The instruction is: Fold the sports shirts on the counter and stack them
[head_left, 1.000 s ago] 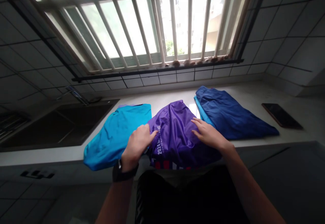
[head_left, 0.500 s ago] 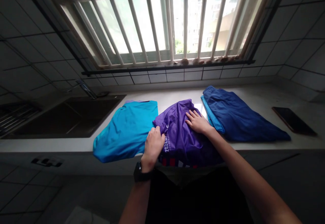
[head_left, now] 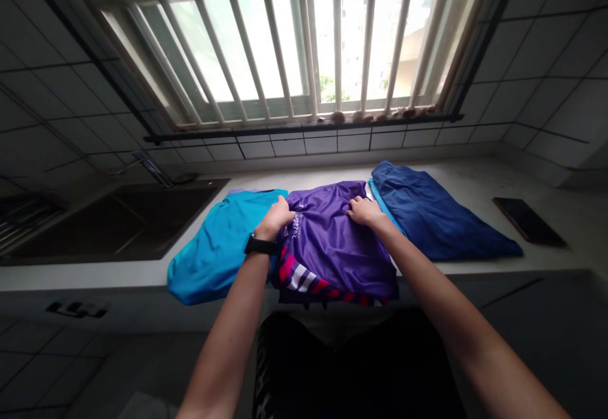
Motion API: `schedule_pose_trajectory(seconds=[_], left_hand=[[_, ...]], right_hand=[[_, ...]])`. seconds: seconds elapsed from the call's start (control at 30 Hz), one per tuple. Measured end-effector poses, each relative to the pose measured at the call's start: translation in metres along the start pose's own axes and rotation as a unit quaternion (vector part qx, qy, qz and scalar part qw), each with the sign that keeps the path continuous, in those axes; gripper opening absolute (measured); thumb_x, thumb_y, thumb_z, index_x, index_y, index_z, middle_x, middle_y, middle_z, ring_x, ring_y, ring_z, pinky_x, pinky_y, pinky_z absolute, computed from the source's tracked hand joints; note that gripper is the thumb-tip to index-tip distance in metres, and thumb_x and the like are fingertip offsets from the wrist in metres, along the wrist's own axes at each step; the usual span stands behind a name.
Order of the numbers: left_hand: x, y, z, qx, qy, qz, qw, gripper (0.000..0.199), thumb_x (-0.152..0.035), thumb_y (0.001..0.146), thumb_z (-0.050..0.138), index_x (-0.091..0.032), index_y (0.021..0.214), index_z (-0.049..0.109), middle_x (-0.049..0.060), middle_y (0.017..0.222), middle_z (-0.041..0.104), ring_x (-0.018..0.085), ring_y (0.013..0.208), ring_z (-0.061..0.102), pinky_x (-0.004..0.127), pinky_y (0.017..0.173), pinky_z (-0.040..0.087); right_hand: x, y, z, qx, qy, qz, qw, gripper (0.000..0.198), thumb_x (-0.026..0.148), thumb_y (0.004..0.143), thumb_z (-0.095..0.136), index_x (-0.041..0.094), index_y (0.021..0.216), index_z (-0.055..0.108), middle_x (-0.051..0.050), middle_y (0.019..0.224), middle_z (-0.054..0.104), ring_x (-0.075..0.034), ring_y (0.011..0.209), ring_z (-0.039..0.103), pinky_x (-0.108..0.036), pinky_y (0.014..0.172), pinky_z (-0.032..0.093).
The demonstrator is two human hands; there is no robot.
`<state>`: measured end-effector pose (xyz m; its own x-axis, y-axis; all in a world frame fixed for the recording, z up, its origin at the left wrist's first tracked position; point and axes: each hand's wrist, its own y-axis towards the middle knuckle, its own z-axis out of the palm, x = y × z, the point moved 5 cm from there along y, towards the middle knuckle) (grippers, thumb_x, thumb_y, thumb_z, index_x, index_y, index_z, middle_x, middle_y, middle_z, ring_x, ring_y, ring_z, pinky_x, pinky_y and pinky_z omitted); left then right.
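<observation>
A purple shirt (head_left: 339, 242) with white lettering and a red-and-white patterned band along its lower part lies in front of me, its near edge at the counter's front. At its upper left side, my left hand (head_left: 274, 218), with a dark watch on the wrist, is closed on the fabric. My right hand (head_left: 365, 211) has its fingers curled into the cloth near the upper right side. Left of the shirt, partly under my left forearm, lies a bright blue folded garment (head_left: 213, 235). On the right are folded navy trousers (head_left: 437, 216) over a light blue garment (head_left: 387, 204).
The white counter (head_left: 323, 171) runs below a barred window (head_left: 280, 45). A dark sink (head_left: 114, 223) with a faucet (head_left: 154, 169) is on the left. A phone (head_left: 529, 221) lies at the right. Small stones (head_left: 338, 118) line the sill.
Both hands have moved away from me, the left one up the shirt's left side. The right hand's fingers have curled. The shirt has shifted and more of its red-and-white band shows.
</observation>
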<state>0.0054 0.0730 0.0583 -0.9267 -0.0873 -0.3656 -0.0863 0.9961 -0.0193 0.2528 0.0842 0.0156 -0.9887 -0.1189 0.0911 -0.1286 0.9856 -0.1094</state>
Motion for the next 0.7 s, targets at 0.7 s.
schedule_pose_trajectory(seconds=[0.7], left_hand=[[0.011,-0.121,0.058,0.133,-0.033,0.386,0.912,0.064,-0.027,0.080,0.084,-0.031,0.141,0.064,0.008,0.159,0.054,0.027,0.151,0.045,0.045,0.126,0.035]], right_hand=[[0.016,-0.046,-0.022,-0.080,0.130,-0.187,0.970,0.048,0.033,0.103,0.051,0.016,0.147,0.058,-0.014,0.158,0.053,-0.024,0.152,0.041,-0.037,0.126,0.032]])
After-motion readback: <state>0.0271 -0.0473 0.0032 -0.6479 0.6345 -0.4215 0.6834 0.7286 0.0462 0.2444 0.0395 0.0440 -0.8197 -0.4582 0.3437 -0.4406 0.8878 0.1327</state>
